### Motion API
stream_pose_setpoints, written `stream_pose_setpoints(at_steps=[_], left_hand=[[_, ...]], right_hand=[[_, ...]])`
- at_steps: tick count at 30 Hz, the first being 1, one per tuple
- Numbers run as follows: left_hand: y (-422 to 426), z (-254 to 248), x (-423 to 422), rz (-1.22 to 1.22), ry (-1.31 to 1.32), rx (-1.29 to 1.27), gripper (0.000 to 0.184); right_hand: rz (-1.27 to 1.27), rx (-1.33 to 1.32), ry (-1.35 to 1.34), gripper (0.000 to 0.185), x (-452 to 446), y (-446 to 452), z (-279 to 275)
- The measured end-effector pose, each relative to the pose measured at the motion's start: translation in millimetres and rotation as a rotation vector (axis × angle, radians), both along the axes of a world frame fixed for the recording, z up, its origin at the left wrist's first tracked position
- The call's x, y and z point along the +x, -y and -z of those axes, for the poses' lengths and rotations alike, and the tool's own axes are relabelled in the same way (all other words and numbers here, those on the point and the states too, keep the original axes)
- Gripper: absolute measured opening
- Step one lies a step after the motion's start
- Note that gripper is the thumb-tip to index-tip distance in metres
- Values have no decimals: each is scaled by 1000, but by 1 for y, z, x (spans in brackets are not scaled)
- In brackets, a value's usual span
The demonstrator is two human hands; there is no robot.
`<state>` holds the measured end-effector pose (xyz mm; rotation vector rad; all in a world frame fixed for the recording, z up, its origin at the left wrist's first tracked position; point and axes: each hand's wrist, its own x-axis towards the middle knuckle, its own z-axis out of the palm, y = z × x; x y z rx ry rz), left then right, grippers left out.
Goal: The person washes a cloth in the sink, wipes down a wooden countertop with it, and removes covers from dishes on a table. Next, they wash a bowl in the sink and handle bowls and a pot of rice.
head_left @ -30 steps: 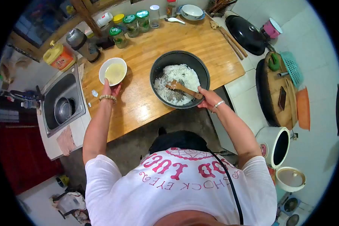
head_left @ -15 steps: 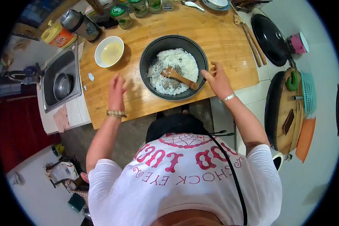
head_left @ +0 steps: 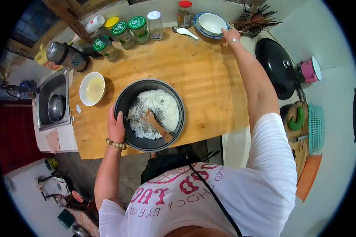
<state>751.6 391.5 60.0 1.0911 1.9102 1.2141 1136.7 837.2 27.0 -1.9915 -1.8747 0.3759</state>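
A dark round rice cooker pot (head_left: 177, 136) holds white rice (head_left: 167, 107). A wooden spatula (head_left: 158, 125) lies in the rice, its handle towards the near rim. My left hand (head_left: 116, 127) is at the pot's left side, thumb at the rim and fingers along the outer wall. At the far right of the table, my right hand (head_left: 230, 36) reaches the edge of a white bowl (head_left: 212, 23), which sits in a blue-patterned dish (head_left: 199, 31). The fingertips close on the bowl's rim, though the grip is partly hidden.
A bowl of pale liquid (head_left: 93, 90) stands left of the pot. Several lidded jars (head_left: 138, 29) line the back, with a white spoon (head_left: 186, 33) beside them. A sink (head_left: 53, 98) is at the left; a black lid (head_left: 275, 65) is at the right.
My right hand has gone from beside the pot to the white bowl at the far right. My left hand has come against the pot's side. The view has shifted.
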Motion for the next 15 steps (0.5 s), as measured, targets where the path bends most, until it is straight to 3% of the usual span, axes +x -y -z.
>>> stream_pose_setpoints(at_steps=[2, 4, 6, 8, 10, 14, 15], left_hand=[[-2, -3, 1, -9, -27, -34, 33], [-1, -2, -1, -15, -46, -51, 30], [-2, -3, 0, -40, -16, -43, 30], [2, -4, 4, -73, 2, -44, 30], [3, 0, 0, -96, 13, -46, 30], [1, 6, 1, -80, 123, -8, 30], [2, 5, 1, -68, 148, 10, 30]], right_hand=[[-2, -110, 173, 33, -5, -24, -3], [165, -225, -13, 30, -11, -43, 2], [191, -219, -16, 26, -14, -58, 12], [184, -374, 40, 21, 4, -98, 48], [406, -385, -402, 18, -21, -69, 18], [480, -340, -517, 19, -41, -41, -19], [337, -229, -267, 21, -40, -32, -27]])
